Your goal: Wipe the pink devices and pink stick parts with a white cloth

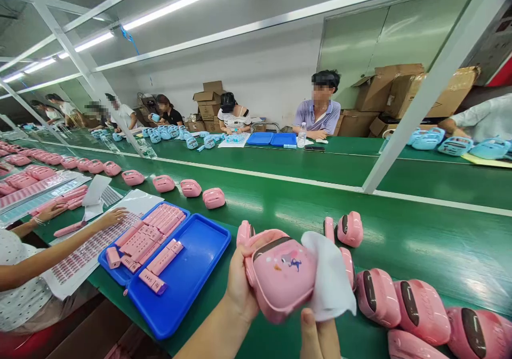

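Green conveyor belt [420, 241] carries pink toy cases [422, 311] and blue trays [188, 279].

We see a glossy, smooth pink plastic toy case [280, 276] wiped with a soft white cloth [330, 281]; blue plastic trays [192, 279] shine beside it on the matt green conveyor belt [304, 209], brown cardboard boxes [210, 103] stacked behind.
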Demonstrator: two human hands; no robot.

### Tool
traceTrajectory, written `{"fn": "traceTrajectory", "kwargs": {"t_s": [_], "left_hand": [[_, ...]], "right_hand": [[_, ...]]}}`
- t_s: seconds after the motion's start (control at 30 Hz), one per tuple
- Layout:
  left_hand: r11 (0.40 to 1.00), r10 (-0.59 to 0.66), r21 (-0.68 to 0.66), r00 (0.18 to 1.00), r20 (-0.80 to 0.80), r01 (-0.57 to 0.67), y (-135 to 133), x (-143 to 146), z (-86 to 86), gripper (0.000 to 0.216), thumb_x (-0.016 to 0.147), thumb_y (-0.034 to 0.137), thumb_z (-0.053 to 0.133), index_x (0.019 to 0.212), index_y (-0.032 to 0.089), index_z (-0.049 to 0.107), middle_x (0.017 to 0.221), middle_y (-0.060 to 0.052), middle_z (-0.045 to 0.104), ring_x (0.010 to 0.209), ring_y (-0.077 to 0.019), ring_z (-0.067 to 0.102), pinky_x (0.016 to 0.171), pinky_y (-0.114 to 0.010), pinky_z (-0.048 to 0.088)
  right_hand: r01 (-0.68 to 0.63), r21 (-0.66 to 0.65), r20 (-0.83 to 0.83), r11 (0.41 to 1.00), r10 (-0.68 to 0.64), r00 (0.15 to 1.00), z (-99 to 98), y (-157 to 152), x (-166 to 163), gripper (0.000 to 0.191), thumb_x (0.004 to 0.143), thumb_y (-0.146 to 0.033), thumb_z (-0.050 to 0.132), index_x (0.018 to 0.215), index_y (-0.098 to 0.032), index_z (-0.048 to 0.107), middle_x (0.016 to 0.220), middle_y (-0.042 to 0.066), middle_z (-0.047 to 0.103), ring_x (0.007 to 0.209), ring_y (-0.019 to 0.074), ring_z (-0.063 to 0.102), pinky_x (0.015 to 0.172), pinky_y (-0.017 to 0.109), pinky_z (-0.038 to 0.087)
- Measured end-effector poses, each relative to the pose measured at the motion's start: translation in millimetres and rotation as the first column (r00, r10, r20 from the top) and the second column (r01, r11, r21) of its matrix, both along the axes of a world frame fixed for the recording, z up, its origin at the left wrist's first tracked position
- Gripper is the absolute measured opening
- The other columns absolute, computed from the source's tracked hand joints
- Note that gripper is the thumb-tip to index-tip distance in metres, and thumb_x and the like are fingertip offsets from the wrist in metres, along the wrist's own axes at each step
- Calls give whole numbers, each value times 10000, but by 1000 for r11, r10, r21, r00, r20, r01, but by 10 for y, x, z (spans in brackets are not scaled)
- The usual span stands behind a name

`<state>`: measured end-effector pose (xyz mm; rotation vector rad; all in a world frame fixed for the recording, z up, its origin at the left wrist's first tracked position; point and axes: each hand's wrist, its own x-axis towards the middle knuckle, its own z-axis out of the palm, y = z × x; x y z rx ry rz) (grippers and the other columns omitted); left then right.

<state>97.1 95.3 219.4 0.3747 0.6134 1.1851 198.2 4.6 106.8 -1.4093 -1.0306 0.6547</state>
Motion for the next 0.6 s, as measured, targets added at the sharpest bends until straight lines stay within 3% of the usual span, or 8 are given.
{"fn": "traceTrajectory", "kwargs": {"t_s": [0.1,0.2,0.27,0.4,0.43,0.5,0.57,0.6], "left_hand": [[993,-5,114,993,-114,18,34,-87,-64,473,630,229,531,1059,107,688,1060,-139,695,1041,-315,585,934,-418,412],[940,-20,315,944,-328,129,77,-228,-67,443,579,203,564,989,175,727,1090,-76,663,1077,-284,536,948,-364,384],[857,-22,445,882,-471,259,112,-326,-34,348,591,250,582,885,175,753,1103,-80,608,1091,-292,491,977,-365,351],[664,10,586,778,-628,465,187,-416,-98,270,675,300,603,878,197,748,1013,-79,482,962,-260,536,888,-365,415],[609,57,614,744,-665,502,207,-411,-173,245,695,289,593,867,205,747,981,-73,461,935,-248,543,843,-349,438],[480,269,690,658,-703,541,251,-384,-373,186,728,250,562,755,226,744,881,-59,459,867,-217,534,756,-310,451],[367,494,729,543,-679,578,307,-367,-565,163,717,237,570,693,238,731,823,-63,498,844,-223,517,735,-316,444],[339,553,715,485,-677,611,341,-374,-631,155,689,232,591,748,242,734,853,-74,537,870,-242,515,764,-341,444]], "right_hand": [[-18,-68,-141,998,8,990,196,259,44,672,908,-588,414,1380,-110,384,1382,132,417,1352,347,214,1110,517,216],[-142,-157,-352,977,79,933,418,471,103,684,847,-647,480,1290,-127,484,1356,118,456,1332,331,277,1100,465,265],[-202,-184,-432,962,105,896,528,578,134,676,769,-655,588,1225,-158,544,1343,95,476,1309,324,325,1098,435,273],[-150,-165,-340,975,86,936,546,731,167,605,707,-705,621,1003,-178,652,1123,102,625,1098,322,539,961,398,433],[-150,-134,-311,979,103,945,519,763,170,564,742,-700,586,940,-178,659,1017,103,656,992,310,592,866,386,493],[-198,-59,-285,978,173,943,464,823,161,472,831,-633,520,852,-181,655,813,89,666,763,269,636,647,340,543],[-237,13,-233,971,233,944,437,866,127,383,851,-551,543,814,-186,654,695,68,643,641,244,625,567,318,537],[-235,51,-172,971,240,956,437,875,100,339,833,-521,585,826,-191,664,697,64,644,650,248,631,591,321,544]]}}
